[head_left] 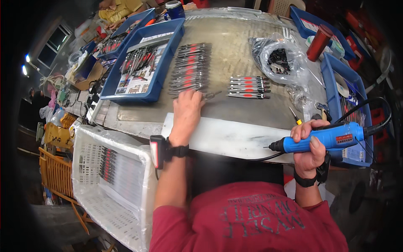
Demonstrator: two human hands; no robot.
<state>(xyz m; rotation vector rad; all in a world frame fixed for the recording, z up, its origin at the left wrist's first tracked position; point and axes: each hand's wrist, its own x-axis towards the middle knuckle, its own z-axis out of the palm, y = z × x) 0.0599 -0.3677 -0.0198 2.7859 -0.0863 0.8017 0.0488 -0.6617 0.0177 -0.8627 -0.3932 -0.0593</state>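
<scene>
Tabletop (233, 48): left fingers (192, 95) partly hide slim tools (191, 65).

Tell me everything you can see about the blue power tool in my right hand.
The blue power tool has a rounded body that looks like plastic, a black tapered nose ending in a thin bit, and a red label. A black cable leaves its rear and loops upward. It points left, roughly level, gripped by your right hand near the right end of the white strip. Whether it is running cannot be told.
</scene>
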